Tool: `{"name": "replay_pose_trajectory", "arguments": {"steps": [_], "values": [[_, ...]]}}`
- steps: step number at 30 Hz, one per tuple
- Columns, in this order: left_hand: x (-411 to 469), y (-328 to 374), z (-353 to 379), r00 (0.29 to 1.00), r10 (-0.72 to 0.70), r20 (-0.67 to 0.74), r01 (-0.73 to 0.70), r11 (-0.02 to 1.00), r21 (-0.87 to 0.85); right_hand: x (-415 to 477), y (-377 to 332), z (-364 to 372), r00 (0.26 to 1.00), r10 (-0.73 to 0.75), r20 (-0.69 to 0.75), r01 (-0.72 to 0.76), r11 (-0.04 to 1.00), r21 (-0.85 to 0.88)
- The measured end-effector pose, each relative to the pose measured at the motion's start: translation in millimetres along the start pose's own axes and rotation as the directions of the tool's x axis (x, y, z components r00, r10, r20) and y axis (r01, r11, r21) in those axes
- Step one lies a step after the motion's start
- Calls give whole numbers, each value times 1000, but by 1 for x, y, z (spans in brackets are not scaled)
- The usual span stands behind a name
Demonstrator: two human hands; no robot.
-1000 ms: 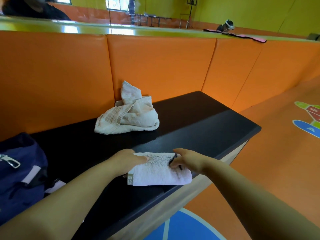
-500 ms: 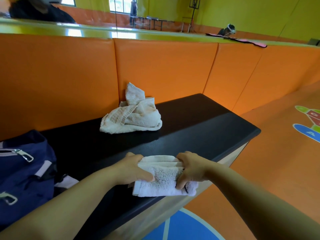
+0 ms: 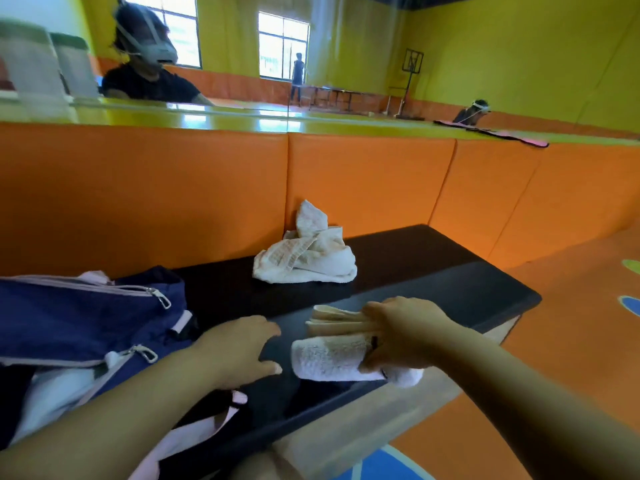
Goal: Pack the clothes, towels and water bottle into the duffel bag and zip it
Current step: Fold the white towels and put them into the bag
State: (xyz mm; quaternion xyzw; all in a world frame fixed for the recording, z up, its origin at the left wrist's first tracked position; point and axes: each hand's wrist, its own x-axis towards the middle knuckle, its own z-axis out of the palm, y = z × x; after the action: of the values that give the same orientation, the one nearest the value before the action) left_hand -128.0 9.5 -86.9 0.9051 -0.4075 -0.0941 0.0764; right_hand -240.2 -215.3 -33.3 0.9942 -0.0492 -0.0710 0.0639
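Note:
A folded white towel (image 3: 329, 358) is held just above the black bench (image 3: 433, 285), gripped at its right end by my right hand (image 3: 401, 334). My left hand (image 3: 239, 351) hovers open beside the towel's left end, not touching it. A navy duffel bag (image 3: 69, 320) with pale zips lies at the left of the bench, open, with white cloth showing inside. A crumpled white and pink towel (image 3: 306, 258) sits farther back against the orange padding. No water bottle is in view.
Orange padded wall panels (image 3: 363, 181) rise behind the bench, with a mirror (image 3: 346, 53) above them. The bench's right end (image 3: 530, 299) drops to an orange floor (image 3: 571, 341) with painted shapes. A pale strap (image 3: 207, 424) lies across the bench front.
My left hand has let go of the folded towel and moved left. My right hand now holds it alone, lifted. The view has swung left and up, showing more of the bag.

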Motion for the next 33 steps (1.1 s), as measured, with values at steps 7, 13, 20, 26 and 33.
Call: {"name": "replay_pose_trajectory", "arguments": {"steps": [7, 13, 20, 26, 33], "values": [[-92, -49, -59, 987, -52, -150, 80, 979, 190, 3, -61, -60, 966, 61, -252, -58, 998, 18], [-184, -108, -84, 961, -165, -222, 224, 936, 272, 1, -128, -93, 895, 35, -444, 69, 974, 217], [-273, -172, -68, 897, -372, -239, 419, 887, 193, 2, -215, -88, 798, -55, -601, 328, 876, 355], [-304, -199, -39, 809, -482, -335, 560, 806, 192, 12, -279, -68, 777, -226, -588, 476, 822, 313], [-321, -209, -52, 689, -704, -172, 703, 707, -78, 27, -316, -55, 748, -488, -450, 580, 810, 84]]}}
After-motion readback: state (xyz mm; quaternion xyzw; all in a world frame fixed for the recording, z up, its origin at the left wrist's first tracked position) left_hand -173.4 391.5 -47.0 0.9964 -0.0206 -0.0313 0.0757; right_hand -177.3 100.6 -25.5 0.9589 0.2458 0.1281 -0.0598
